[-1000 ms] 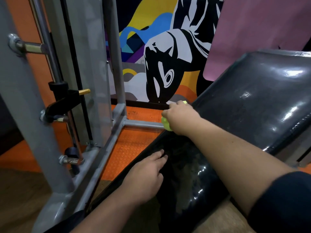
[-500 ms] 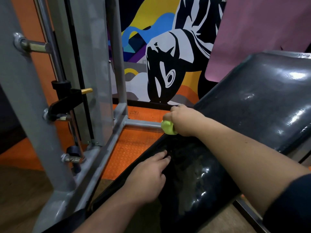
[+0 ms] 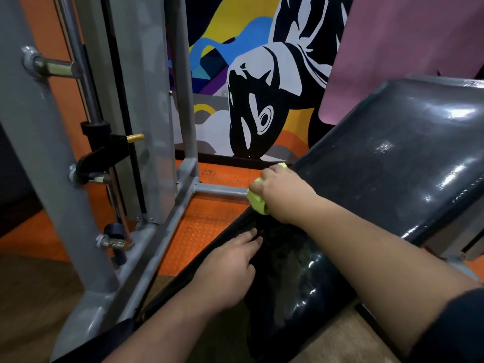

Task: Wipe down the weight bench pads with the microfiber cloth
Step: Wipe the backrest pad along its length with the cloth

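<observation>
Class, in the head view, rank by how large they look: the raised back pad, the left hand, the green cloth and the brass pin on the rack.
1. Raised back pad
2. Left hand, though nearness to the camera enlarges it
3. Green cloth, mostly hidden inside the right hand
4. Brass pin

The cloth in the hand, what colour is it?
Bright yellow-green. The cloth shows in the head view, bunched in the right hand.

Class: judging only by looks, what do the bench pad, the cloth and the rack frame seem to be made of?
Bench pad: likely vinyl or leatherette; glossy black with bright glare spots.
Cloth: soft fabric, matte lime green, bunched in the right hand.
Rack frame: painted metal, apparently steel; grey tubing, scuffed.
</observation>
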`<state>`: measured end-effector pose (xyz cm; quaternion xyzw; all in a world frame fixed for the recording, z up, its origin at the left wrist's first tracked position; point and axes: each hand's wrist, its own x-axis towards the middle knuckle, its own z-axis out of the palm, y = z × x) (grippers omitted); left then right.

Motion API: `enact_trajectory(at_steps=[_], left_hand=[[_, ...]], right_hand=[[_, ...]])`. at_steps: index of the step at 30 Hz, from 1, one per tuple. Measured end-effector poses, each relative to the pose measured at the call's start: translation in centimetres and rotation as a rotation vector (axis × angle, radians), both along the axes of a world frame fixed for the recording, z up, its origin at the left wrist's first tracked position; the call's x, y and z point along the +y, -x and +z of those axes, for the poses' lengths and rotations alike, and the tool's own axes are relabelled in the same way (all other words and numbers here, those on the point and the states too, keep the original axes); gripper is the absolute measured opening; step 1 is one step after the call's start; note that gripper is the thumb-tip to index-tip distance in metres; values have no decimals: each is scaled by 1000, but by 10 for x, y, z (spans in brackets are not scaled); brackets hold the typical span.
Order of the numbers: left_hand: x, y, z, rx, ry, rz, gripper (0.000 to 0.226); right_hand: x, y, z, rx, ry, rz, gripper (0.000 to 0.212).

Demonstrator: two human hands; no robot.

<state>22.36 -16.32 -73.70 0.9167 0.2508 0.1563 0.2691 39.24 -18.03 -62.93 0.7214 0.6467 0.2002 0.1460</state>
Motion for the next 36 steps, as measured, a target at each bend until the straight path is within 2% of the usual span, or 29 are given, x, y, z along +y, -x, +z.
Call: enact_trajectory(at_steps=[3,7,11,16,20,25,28,30,33,36], left_hand=[[-2,1,2,-10,5,-5,69],[-1,-1,1,1,-2,0,69],[-1,1,2,-1,0,-7,70],[-4,0,1,12,-9,8,70],[-2,-1,1,9,-5,16,70],[-2,-2,-1,15,-9,20,70],[0,-2,-1,30,-6,26,71],[-2,-1,0,30,0,23,70],[-4,-1,0,24,-10,28,70],[-2,-2,0,41,-27,41,71]], right_hand=[[-20,-11,9,72,14,13,53],[-16,0,11,-1,-92,-45,49],[-39,-1,0,45,-25,60,47],[-34,3,6,24,-92,-21,49],[-54,-3,-2,64,25,64,57],[-50,0,13,40,-75,-2,47],[-64,2,1,22,2,81,53],[-82,-5,7,91,28,98,50],[-75,-8,19,61,-60,61,47],[-72,4,4,40,-33,93,49]])
